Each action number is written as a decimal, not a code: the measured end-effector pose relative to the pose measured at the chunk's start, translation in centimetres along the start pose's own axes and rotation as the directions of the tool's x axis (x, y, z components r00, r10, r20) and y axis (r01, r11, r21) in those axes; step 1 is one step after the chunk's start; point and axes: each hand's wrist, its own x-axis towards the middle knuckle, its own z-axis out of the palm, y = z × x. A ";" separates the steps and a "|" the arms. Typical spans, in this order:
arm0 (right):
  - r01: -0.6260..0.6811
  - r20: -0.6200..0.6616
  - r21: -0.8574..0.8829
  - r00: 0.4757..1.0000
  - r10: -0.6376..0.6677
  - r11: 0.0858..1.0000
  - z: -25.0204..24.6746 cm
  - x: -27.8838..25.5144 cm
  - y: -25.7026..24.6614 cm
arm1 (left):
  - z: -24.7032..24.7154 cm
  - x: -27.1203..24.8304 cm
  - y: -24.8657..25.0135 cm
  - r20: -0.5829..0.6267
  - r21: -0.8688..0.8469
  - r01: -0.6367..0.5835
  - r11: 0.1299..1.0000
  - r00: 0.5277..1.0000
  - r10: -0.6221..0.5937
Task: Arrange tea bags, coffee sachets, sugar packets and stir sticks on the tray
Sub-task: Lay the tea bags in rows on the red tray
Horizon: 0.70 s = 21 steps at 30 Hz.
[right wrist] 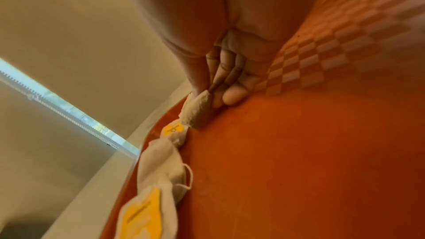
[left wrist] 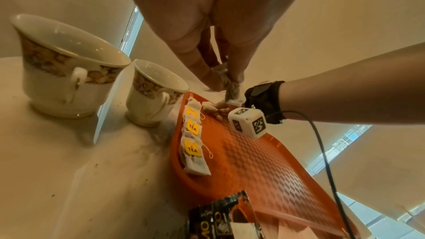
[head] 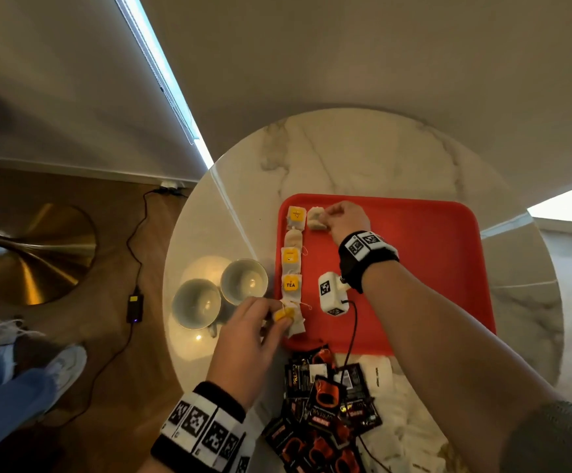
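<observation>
A red tray lies on the round marble table. A column of tea bags with yellow tags runs along its left edge. My left hand pinches a tea bag by its yellow tag at the near end of that column; in the left wrist view the bag hangs from my fingers. My right hand pinches another tea bag on the tray's far left, beside the top bag. The right wrist view shows this bag touching the tray. No stir sticks are in view.
Black and orange coffee sachets are piled on the table below the tray, with white packets beside them. Two empty cups stand left of the tray, close to my left hand. A cable crosses the tray's near edge.
</observation>
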 end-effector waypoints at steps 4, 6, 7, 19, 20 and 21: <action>0.057 -0.026 -0.065 0.998 -0.059 0.996 0.2 -0.3 -0.2 | 0.0 0.9 0.3 -0.029 -0.051 0.055 0.997 0.998 -0.057; 0.067 -0.032 -0.111 0.997 -0.071 0.992 -0.2 -0.7 -0.3 | -0.2 1.5 0.9 -0.032 -0.117 0.092 0.989 0.995 -0.097; 0.070 -0.032 -0.143 0.997 -0.075 0.987 -0.4 -1.0 -0.2 | -0.3 1.9 1.2 -0.030 -0.152 0.103 0.983 0.994 -0.108; 0.212 0.345 0.358 0.875 -0.340 0.909 -5.1 -14.3 0.2 | 0.9 6.7 2.8 0.065 -0.299 0.197 0.934 0.980 -0.186; 0.202 0.330 0.380 0.882 -0.336 0.903 -5.1 -14.3 0.3 | 1.0 6.7 2.8 0.089 -0.324 0.217 0.921 0.976 -0.199; 0.199 0.302 0.389 0.895 -0.329 0.900 -5.0 -14.0 0.5 | 1.1 6.7 2.7 0.105 -0.346 0.231 0.909 0.973 -0.208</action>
